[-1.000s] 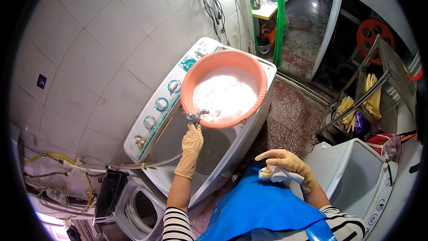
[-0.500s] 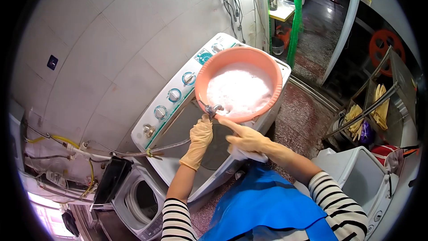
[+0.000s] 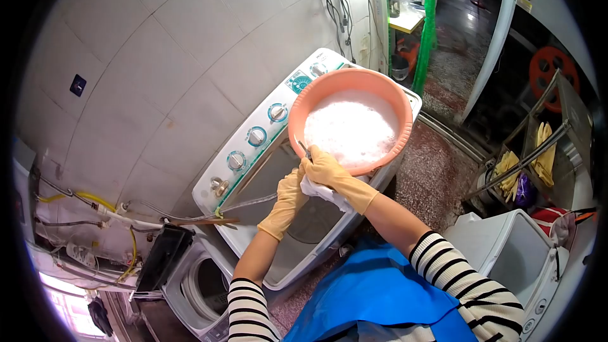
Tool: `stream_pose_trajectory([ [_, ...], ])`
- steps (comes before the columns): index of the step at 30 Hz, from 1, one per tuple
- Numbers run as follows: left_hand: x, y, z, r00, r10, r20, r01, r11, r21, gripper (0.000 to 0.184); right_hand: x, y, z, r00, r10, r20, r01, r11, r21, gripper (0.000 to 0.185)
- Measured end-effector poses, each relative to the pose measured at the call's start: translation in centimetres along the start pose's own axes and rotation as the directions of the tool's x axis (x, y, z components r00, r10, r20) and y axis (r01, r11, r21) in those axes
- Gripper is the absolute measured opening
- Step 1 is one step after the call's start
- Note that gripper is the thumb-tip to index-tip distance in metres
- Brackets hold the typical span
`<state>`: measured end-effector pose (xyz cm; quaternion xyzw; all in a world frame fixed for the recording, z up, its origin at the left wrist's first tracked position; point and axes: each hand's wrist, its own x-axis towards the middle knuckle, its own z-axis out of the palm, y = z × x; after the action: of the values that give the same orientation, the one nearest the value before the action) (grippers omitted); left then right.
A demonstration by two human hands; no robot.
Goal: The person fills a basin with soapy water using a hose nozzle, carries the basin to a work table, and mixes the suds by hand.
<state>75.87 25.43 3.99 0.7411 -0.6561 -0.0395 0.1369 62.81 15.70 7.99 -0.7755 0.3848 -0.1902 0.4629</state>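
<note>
Both my hands wear pale yellow rubber gloves and meet at the near rim of an orange-pink basin (image 3: 296, 128) full of white suds (image 3: 352, 128). Between them, a metal tap (image 3: 303, 148) on a grey hose (image 3: 253, 202) is mostly covered by the gloves. My left hand (image 3: 289, 194) is closed around the tap's lower end, where the hose runs in. Fingers curled, my right hand (image 3: 324, 168) is closed at the tap's upper part. A white cloth (image 3: 326, 192) hangs from under my right palm. The basin rests on a twin-tub washing machine (image 3: 218, 163).
A second washer (image 3: 201, 291) stands open at lower left, and a white appliance (image 3: 506, 247) at lower right. Yellow gloves (image 3: 543, 152) hang on a metal rack (image 3: 579, 120) at right. Pipes (image 3: 142, 220) run along the tiled wall.
My right hand has moved up and left, from a pointing finger beside the tap to closed fingers at it. The cloth has come along. The view has shifted slightly.
</note>
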Motion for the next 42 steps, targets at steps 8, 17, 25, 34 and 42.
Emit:
stream_pose_trajectory([
  [8, -0.1, 0.5, -4.4, 0.757, 0.085, 0.648, 0.562, 0.422, -0.711, 0.027, -2.7, 0.7, 0.1, 0.979, -0.203, 0.008, 0.203, 0.978, -0.054, 0.038],
  [17, -1.0, 0.0, -4.1, 0.562, 0.442, 0.699, 0.826, -0.249, -0.506, 0.03, -4.4, 1.1, -1.6, 0.974, -0.183, 0.133, 0.196, 0.976, -0.094, 0.049],
  [25, -2.6, 2.4, -3.3, 0.668, 0.237, 0.706, 0.744, -0.21, -0.634, 0.043, -4.7, 0.4, -2.9, 0.973, -0.196, 0.122, 0.205, 0.977, -0.067, 0.047],
  [34, -3.7, 5.3, -3.1, 0.825, -0.085, 0.558, 0.557, -0.036, -0.83, 0.037, -11.1, -2.1, -6.8, 0.969, -0.147, 0.199, 0.158, 0.987, -0.04, 0.079],
  [42, -3.1, 5.0, -0.7, 0.904, -0.357, 0.236, 0.372, 0.384, -0.845, 0.041, -22.5, 3.8, -11.5, 0.948, 0.119, 0.296, -0.303, 0.625, 0.72, 0.063],
])
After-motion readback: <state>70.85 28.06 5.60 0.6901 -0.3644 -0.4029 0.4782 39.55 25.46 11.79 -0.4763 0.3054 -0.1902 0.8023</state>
